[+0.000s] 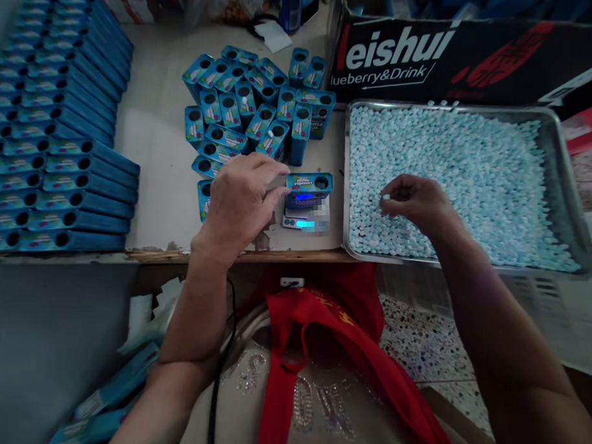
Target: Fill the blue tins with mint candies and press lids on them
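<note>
Head view, clock read from the scale: at six o'clock I see a red apron [331, 324] with yellow lettering I cannot make out, over a shirt [245, 424] with beaded letters. On the small scale [289, 223] stands a blue box [299, 183], seemingly labelled CARAMELO. At nine, the left hand [244, 198] has thumb and forefinger parted at the box's end; whether they grip, I cannot tell. At three, the right hand [416, 201] pinches a white pellet [385, 197] over a metal tray [570, 186] of pale pellets [478, 157]. Toward eleven, holed boxes [228, 110] crowd the table, some hidden behind the left hand. Near ten rises a stack [80, 148] of blue boxes. Between one and two, a black carton [465, 57], reading "eishui" and "ueberry&Drink", walls the tray's far side.
</note>
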A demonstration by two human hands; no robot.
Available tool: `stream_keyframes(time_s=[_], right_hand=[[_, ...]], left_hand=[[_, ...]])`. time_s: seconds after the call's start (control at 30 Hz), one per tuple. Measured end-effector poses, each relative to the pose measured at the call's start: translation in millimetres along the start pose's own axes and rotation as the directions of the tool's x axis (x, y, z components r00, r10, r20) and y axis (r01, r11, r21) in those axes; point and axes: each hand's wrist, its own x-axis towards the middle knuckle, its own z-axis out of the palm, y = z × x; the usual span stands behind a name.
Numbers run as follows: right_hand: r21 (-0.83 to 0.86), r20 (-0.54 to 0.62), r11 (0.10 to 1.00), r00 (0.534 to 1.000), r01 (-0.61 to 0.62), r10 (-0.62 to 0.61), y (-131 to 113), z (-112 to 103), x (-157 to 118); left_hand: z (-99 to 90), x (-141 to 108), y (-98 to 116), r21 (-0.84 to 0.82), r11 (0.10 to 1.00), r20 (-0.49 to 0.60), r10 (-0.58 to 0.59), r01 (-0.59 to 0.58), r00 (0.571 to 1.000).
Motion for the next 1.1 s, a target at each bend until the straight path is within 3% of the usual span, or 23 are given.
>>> stream_keyframes(time_s=[0.17, 0.33, 0.53, 0.63, 0.7, 0.87, 0.97, 1.1], right_hand=[[-0.027, 0.068, 0.989, 0.987, 0.148, -0.146, -48.8, 13.3, -6.0], [-0.236, 0.168, 0.884, 0.913, 0.403, -0.372, -109.6, 36.1, -10.0], [-0.392, 0.336, 0.726, 0.823, 0.564, -0.458, -130.8, 50.9, -1.5], [-0.400, 0.354, 0.686, 0.793, 0.608, -0.496, -128.7, 51.6, 2.0], [-0.396, 0.314, 0.693, 0.798, 0.603, -0.515, -124.3, 47.9, 2.7], [-0.555, 0.104, 0.740, 0.914, 0.380, -0.392, -83.5, 20.1, -1.3], [-0.752, 0.113, 0.610, 0.960, 0.250, -0.255, -39.0, 6.7, -12.4], [-0.862, 0.113, 0.470, 0.976, 0.189, -0.184, 2.0, 13.9, -25.9]], left_hand=[[1.7, -1.8, 0.2, 0.042, 0.999, 0.022, 0.027, -0.028, 0.999], [0.0, -1.9, -2.7, 0.044, 0.997, -0.006, 0.068, -0.067, 0.998], [-6.7, -9.3, -14.0, 0.093, 0.993, -0.043, 0.078, -0.073, 0.996], [-8.9, -11.3, -14.5, 0.079, 0.995, -0.038, 0.058, -0.055, 0.998], [-10.7, -11.6, -13.9, 0.067, 0.997, -0.029, 0.044, -0.042, 0.999], [-13.9, -10.4, -17.0, 0.035, 0.999, -0.027, 0.019, -0.018, 0.999], [-11.4, -6.8, -18.7, 0.023, 1.000, -0.030, 0.014, -0.014, 0.999], [-1.5, 3.4, -11.6, 0.010, 0.999, -0.010, 0.048, -0.048, 0.999]])
